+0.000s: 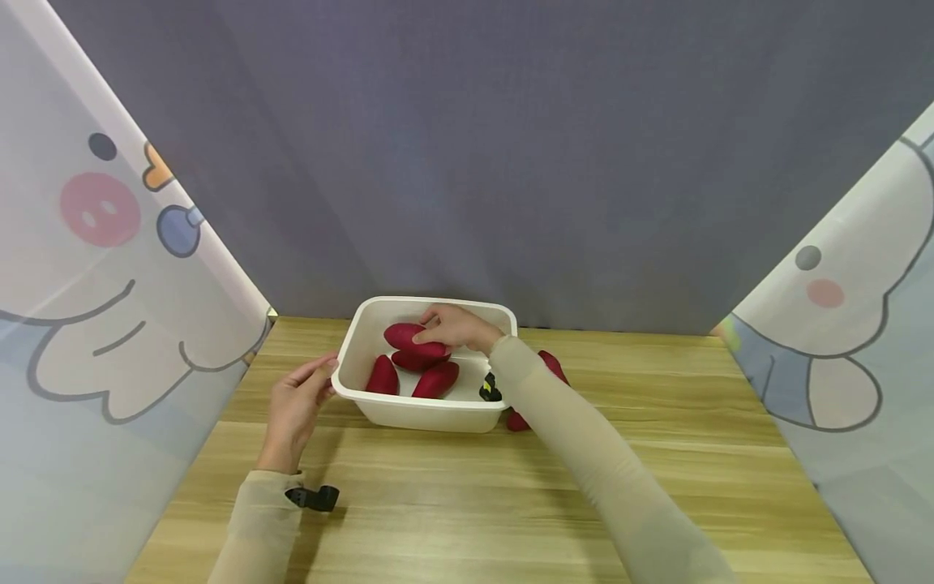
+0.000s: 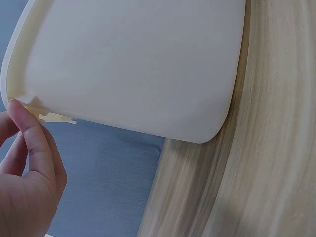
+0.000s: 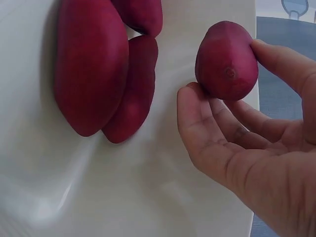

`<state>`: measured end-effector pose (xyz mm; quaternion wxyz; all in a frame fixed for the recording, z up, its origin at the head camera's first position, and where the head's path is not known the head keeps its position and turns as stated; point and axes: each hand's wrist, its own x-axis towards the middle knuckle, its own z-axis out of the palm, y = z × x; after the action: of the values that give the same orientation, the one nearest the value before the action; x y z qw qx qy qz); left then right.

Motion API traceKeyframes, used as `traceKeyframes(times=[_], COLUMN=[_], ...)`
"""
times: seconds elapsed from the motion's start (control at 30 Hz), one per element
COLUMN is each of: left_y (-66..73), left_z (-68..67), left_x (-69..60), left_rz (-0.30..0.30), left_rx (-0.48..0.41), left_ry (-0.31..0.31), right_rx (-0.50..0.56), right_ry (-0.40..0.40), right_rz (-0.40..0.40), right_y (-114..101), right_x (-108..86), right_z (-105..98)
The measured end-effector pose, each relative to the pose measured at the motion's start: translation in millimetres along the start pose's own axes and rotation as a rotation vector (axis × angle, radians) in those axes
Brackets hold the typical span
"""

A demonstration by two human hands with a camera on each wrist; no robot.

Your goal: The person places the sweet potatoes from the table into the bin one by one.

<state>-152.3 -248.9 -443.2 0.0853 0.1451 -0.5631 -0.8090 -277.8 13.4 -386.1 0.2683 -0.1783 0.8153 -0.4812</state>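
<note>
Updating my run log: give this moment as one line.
left hand: holds white bin at rim | right hand: holds sweet potato | inside: three other sweet potatoes | outside: more, partly hidden

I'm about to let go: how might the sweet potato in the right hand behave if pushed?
The sweet potato may roll, given its rounded cross-section. It seems stiff: no dent shows under the fingers. Its smooth skin could slip.

Coloured deep red on the sweet potatoes, white on the tub, grey on the far curtain, wood-grained yellowish on the worktop.
</note>
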Motion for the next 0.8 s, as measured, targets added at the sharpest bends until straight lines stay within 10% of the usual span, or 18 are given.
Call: traceKeyframes(times=[0.4, 0.8], left_y=[1.6, 2.8], left_z=[0.1, -0.6], left_x=[-0.9, -3.4], left_rz=[-0.018, -0.017], left_rx=[0.007, 0.032], left_ry=[-0.012, -0.005], right_rx=[-0.035, -0.122], right_ry=[0.016, 0.142], right_rz=[-0.038, -0.163], right_y=[-26, -27], right_x=[-17.8, -89.3], right_z=[-13, -62])
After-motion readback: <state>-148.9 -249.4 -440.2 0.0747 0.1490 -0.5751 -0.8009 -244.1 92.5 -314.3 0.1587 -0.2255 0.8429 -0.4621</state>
